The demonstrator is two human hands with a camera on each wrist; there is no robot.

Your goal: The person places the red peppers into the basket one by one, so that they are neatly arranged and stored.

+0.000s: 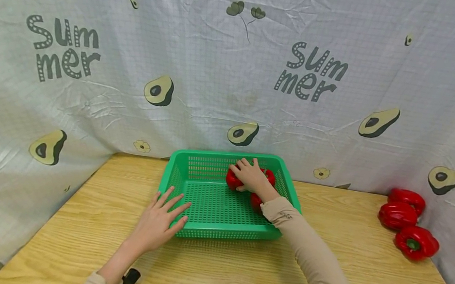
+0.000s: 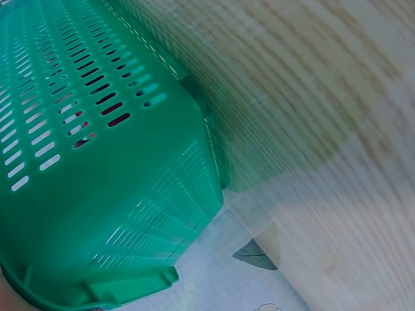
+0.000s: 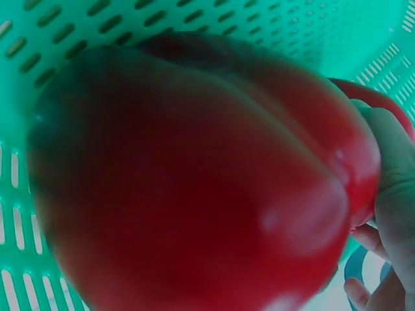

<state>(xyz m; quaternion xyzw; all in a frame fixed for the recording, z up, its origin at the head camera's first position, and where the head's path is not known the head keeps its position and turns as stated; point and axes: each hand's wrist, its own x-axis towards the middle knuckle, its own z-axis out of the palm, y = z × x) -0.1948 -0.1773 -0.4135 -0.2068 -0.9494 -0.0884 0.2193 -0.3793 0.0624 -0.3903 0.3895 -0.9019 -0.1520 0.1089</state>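
Observation:
A green plastic basket (image 1: 223,227) with slotted sides stands on the table, red bell peppers inside it at the right. My right hand (image 1: 252,177) reaches in and grips a red bell pepper (image 1: 232,180) near the back wall, its fingers bent over the top. Two more bell peppers lie by that hand and wrist, one behind (image 1: 270,176) and one below (image 1: 256,203), both partly hidden. In the right wrist view a large bell pepper (image 3: 194,181) fills the middle, with the thumb (image 3: 397,168) beyond it. My left hand (image 1: 157,224), fingers spread, rests at the basket's front left corner.
Several red bell peppers, among them one with its green stem end showing (image 1: 416,243), lie at the table's right edge. A pale printed sheet (image 1: 204,60) hangs behind the wooden table (image 1: 101,221) and along both sides.

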